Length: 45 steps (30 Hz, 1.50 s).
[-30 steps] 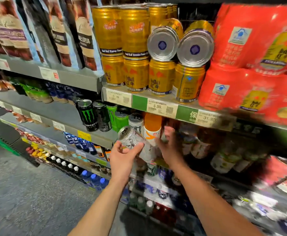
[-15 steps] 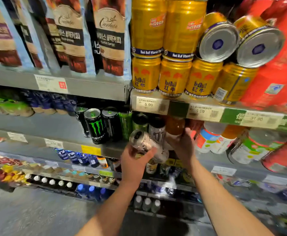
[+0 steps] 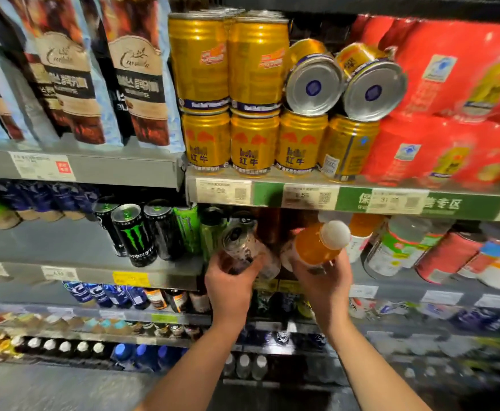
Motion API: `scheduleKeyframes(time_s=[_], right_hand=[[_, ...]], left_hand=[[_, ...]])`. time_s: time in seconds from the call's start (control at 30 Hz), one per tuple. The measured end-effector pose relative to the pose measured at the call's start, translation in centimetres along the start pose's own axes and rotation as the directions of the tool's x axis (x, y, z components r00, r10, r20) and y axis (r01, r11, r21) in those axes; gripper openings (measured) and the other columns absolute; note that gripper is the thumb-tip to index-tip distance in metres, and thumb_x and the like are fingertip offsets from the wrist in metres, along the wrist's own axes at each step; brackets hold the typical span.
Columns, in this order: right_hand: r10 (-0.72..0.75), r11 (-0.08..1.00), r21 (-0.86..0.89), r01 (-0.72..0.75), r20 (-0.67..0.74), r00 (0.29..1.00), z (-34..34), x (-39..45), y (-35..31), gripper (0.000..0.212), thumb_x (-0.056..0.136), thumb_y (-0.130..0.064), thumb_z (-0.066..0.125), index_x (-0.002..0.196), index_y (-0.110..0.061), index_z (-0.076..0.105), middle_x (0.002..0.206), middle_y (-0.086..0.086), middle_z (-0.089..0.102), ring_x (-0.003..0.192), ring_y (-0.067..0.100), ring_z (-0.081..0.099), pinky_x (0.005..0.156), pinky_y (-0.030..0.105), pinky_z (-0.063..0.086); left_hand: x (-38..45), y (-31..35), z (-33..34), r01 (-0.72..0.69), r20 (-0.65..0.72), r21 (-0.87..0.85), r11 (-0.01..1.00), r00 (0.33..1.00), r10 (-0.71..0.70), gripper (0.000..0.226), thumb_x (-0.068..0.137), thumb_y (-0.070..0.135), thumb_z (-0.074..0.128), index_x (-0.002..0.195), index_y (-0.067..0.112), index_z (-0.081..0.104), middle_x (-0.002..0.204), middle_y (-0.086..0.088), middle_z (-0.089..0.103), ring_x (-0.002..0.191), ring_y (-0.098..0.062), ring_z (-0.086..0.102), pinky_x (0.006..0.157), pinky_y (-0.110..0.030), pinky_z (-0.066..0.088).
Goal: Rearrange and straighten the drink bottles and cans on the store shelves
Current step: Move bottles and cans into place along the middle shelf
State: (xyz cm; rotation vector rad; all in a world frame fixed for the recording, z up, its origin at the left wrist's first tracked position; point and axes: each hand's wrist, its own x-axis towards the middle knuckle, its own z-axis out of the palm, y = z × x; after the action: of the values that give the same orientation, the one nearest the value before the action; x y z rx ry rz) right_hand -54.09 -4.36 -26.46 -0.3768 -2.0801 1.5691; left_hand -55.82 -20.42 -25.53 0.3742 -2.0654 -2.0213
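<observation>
Now that my right hand (image 3: 321, 280) has pulled the orange bottle (image 3: 317, 246) off the middle shelf (image 3: 165, 271), both hands are loaded: half a second ago that hand was only reaching in behind the silver can (image 3: 240, 247), with nothing in it. Right grip is wrapped round the bottle's lower body; bottle is tipped toward me, white cap (image 3: 335, 234) forward, held just clear of the shelf front, below the green price strip (image 3: 349, 200). Left hand (image 3: 231, 284) still has the silver can, fingers curled round its lower half, can tilted with its top facing me, same spot as before, just right of the black Monster cans (image 3: 137, 232). The two items sit close but I can't tell if they touch. View has also shifted up and closer to the shelf. My read: I'm swapping or clearing a slot here, the bottle came out to make room so the can can go in with its own row, or the other way round. Neither item is placed yet, so this step is mid-way. Also noting on the top shelf two gold cans (image 3: 345, 81) lying on their sides atop the upright row, bottoms facing out. Those need standing up later. Risk now: both hands full, nothing free to steady neighbours in the gap.
</observation>
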Motion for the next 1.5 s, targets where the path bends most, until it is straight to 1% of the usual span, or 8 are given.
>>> scheduleKeyframes(time_s=[0.1, 0.23, 0.37, 0.6, 0.8, 1.13, 1.33, 1.5], right_hand=[[-0.025, 0.998, 0.052, 0.027, -0.040, 0.999, -2.7, -0.1, 0.4, 0.059, 0.066, -0.016, 0.092, 0.114, -0.018, 0.058, 0.104, -0.004, 0.069, 0.092, 0.002, 0.067, 0.078, 0.015, 0.051], [-0.041, 0.998, 0.040, 0.040, 0.016, 0.999, -6.7, -0.5, 0.5, 0.069, 0.055, -0.046, 0.087, 0.112, -0.018, 0.059, 0.104, -0.010, 0.067, 0.095, -0.010, 0.062, 0.081, 0.006, 0.046], [-0.075, 0.996, 0.061, 0.070, 0.088, 0.993, -10.3, -0.2, 1.8, 0.070, 0.055, -0.019, 0.096, 0.111, -0.017, 0.054, 0.100, -0.017, 0.060, 0.089, -0.024, 0.055, 0.073, -0.003, 0.039], [-0.021, 0.991, 0.135, -0.007, 0.203, 0.979, -15.1, 0.0, 4.0, 0.084, 0.053, -0.063, 0.086, 0.121, -0.021, 0.058, 0.112, -0.007, 0.068, 0.101, 0.010, 0.067, 0.084, 0.032, 0.056], [0.007, 0.986, 0.159, -0.055, 0.291, 0.957, -16.1, 0.5, 4.7, 0.070, 0.064, -0.016, 0.093, 0.124, -0.015, 0.057, 0.111, -0.005, 0.070, 0.096, 0.002, 0.067, 0.077, 0.014, 0.052], [0.020, 0.982, 0.168, -0.082, 0.339, 0.940, -15.7, 0.5, 4.5, 0.059, 0.066, -0.004, 0.090, 0.106, -0.032, 0.058, 0.102, -0.011, 0.070, 0.092, -0.001, 0.066, 0.073, 0.010, 0.050], [0.006, 0.980, 0.185, -0.077, 0.359, 0.933, -15.6, 0.8, 4.2, 0.059, 0.068, 0.001, 0.087, 0.108, -0.030, 0.057, 0.101, -0.028, 0.068, 0.094, -0.004, 0.065, 0.075, 0.009, 0.049], [0.015, 0.980, 0.179, -0.086, 0.363, 0.932, -15.6, 0.7, 4.5, 0.059, 0.067, -0.005, 0.089, 0.108, -0.034, 0.058, 0.104, -0.023, 0.069, 0.096, 0.003, 0.067, 0.078, 0.016, 0.053]], left_hand=[[-0.7, -0.1, 2.4, -0.018, -0.059, 0.013, 1.000, 0.998, 0.019, 0.042, 0.069, 0.020, 0.092, 0.102, 0.017, 0.067, 0.091, 0.009, 0.071, 0.079, 0.007, 0.066, 0.071, -0.009, 0.050], [-1.5, -0.3, 5.7, -0.055, -0.129, 0.044, 0.998, 0.990, 0.060, 0.042, 0.071, 0.013, 0.090, 0.105, 0.021, 0.067, 0.086, 0.016, 0.066, 0.073, 0.018, 0.061, 0.064, 0.000, 0.042], [-1.2, -1.4, 7.9, -0.130, -0.126, 0.234, 0.964, 0.979, 0.163, 0.047, 0.067, 0.039, 0.085, 0.101, 0.010, 0.069, 0.091, -0.010, 0.066, 0.085, -0.030, 0.064, 0.070, -0.036, 0.053], [-2.7, 0.2, 10.3, -0.158, -0.235, 0.345, 0.925, 0.940, 0.248, 0.071, 0.072, 0.033, 0.089, 0.130, 0.003, 0.061, 0.110, -0.001, 0.059, 0.102, -0.022, 0.062, 0.095, -0.041, 0.053], [-2.9, 0.3, 10.9, -0.136, -0.293, 0.404, 0.904, 0.917, 0.269, 0.070, 0.074, 0.030, 0.089, 0.132, 0.003, 0.060, 0.119, -0.011, 0.066, 0.111, -0.026, 0.062, 0.099, -0.039, 0.050], [-2.1, -0.3, 11.3, -0.079, -0.323, 0.468, 0.880, 0.912, 0.254, 0.070, 0.077, 0.031, 0.087, 0.135, 0.004, 0.060, 0.129, -0.010, 0.064, 0.125, -0.025, 0.057, 0.106, -0.032, 0.041], [-2.0, -0.7, 11.5, -0.069, -0.350, 0.427, 0.902, 0.907, 0.235, 0.069, 0.077, 0.031, 0.086, 0.134, 0.006, 0.058, 0.126, -0.008, 0.063, 0.120, -0.024, 0.058, 0.102, -0.032, 0.044], [-2.3, -1.2, 11.5, -0.117, -0.361, 0.433, 0.894, 0.886, 0.291, 0.066, 0.079, 0.028, 0.085, 0.134, 0.009, 0.054, 0.115, -0.006, 0.053, 0.108, -0.022, 0.055, 0.092, -0.029, 0.043]])
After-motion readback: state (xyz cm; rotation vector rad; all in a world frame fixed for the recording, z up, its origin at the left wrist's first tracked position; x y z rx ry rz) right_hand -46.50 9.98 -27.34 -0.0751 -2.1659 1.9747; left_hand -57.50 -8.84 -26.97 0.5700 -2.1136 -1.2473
